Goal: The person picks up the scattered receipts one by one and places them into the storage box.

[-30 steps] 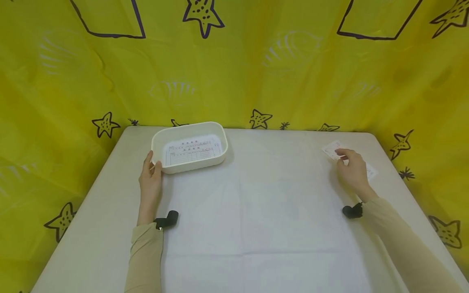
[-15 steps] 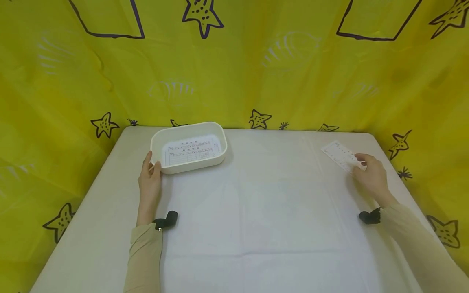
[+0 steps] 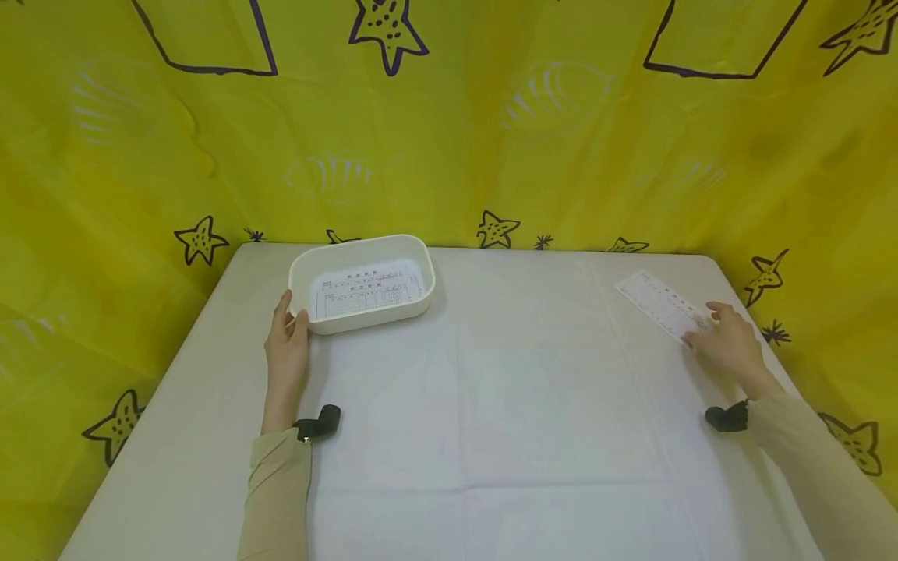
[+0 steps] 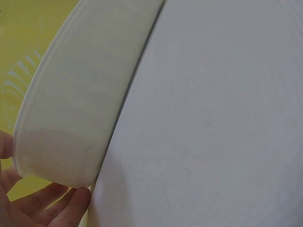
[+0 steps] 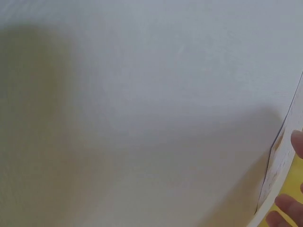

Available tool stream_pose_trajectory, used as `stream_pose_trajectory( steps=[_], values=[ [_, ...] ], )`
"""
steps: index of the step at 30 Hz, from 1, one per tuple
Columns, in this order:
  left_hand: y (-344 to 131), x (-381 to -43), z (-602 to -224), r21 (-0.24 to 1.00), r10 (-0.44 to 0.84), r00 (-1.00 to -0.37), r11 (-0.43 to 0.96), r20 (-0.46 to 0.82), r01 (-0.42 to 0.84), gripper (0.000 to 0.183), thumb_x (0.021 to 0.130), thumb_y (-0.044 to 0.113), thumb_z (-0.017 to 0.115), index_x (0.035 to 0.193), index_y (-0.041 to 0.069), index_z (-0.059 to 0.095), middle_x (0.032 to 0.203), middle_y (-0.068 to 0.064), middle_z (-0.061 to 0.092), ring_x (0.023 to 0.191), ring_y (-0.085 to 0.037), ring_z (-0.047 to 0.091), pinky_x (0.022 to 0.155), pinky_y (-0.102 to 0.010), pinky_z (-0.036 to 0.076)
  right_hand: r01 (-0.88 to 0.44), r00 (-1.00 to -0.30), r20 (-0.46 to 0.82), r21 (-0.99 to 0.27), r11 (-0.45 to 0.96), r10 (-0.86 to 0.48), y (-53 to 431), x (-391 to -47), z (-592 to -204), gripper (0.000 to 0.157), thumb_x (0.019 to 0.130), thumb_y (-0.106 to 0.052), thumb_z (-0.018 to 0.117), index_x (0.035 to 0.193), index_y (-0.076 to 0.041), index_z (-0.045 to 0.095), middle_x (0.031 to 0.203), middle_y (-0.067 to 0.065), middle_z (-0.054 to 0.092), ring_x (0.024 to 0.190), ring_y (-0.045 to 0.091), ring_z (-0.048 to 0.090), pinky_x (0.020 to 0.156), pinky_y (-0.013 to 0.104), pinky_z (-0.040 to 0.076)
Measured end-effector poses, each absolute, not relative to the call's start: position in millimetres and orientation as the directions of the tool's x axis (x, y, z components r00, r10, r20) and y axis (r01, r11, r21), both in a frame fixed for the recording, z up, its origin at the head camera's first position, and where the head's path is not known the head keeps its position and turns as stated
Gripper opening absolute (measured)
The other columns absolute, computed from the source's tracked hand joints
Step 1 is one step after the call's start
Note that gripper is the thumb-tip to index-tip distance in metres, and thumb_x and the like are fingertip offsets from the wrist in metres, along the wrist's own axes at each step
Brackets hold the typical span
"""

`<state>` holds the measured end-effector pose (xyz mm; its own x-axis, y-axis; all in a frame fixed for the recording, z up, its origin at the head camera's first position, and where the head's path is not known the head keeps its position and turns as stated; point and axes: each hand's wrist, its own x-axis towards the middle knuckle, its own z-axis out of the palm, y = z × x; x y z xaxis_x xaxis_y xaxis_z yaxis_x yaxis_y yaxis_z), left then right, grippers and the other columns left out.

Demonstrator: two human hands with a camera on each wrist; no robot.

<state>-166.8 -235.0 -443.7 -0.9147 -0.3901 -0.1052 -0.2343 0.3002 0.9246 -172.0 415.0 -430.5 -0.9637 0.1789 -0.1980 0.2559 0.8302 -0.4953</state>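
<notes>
My left hand (image 3: 286, 354) grips the near left corner of a cream plastic tray (image 3: 372, 317), with fingers along its end and thumb at the front corner. In the left wrist view, the curled fingers (image 4: 71, 208) meet the tray's end near its base. Printed paper forms (image 3: 368, 296) lie inside the tray. At the far right, a white printed paper slip (image 3: 655, 302) lies slantwise on the table. My right hand (image 3: 730, 347) is at the slip's near right end, thumb and fingers apart, covering that end in the head view. Its fingertips (image 5: 289, 205) show beside the slip in the right wrist view.
A white cloth with fold creases covers the table (image 3: 526, 421). Yellow curtain (image 3: 449, 140) with starfish drawings hangs behind the table and along both sides. A black wrist mount (image 3: 319, 422) sits on each forearm.
My right hand has moved right and nearer along the slip, uncovering more of its print. The slip's far end stays in place. My left hand and the tray have not moved.
</notes>
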Motion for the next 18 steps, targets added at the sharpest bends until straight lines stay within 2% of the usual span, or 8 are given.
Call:
stream_pose_trajectory(
  steps=[7,13,18],
  values=[
    [-234.2,-165.3,-442.3,0.928,-0.384,-0.917,0.292,-0.109,-0.232,0.053,0.101,0.045,0.036,0.15,0.044,0.019,0.16,-0.001,0.025,0.143,-0.028,0.033,0.118,-0.047,0.025,0.279,-0.95,-0.256,-0.442,0.853,0.178,415.8,-171.3,-428.3,0.09,0.09,-0.031,0.061,0.148,0.011,0.006,0.138,0.046,0.023,0.122,0.061,0.024,0.094,0.074,0.023],
    [-234.2,-165.2,-442.0,0.928,-0.379,-0.918,0.289,-0.116,-0.236,0.052,0.101,0.046,0.036,0.15,0.046,0.018,0.16,0.001,0.023,0.144,-0.027,0.032,0.118,-0.047,0.024,0.311,-0.934,-0.304,-0.431,0.847,0.188,415.2,-169.7,-426.8,0.094,0.09,-0.038,0.06,0.148,0.011,0.004,0.14,0.045,0.021,0.123,0.061,0.022,0.095,0.074,0.022],
    [-233.9,-166.0,-442.3,0.93,-0.382,-0.918,0.288,-0.108,-0.229,0.053,0.101,0.045,0.037,0.15,0.045,0.019,0.16,-0.002,0.025,0.143,-0.028,0.033,0.118,-0.047,0.025,0.328,-0.925,-0.324,-0.421,0.846,0.197,415.1,-170.0,-426.6,0.094,0.091,-0.041,0.058,0.148,0.009,0.003,0.142,0.044,0.02,0.122,0.061,0.022,0.094,0.074,0.023]
  ],
)
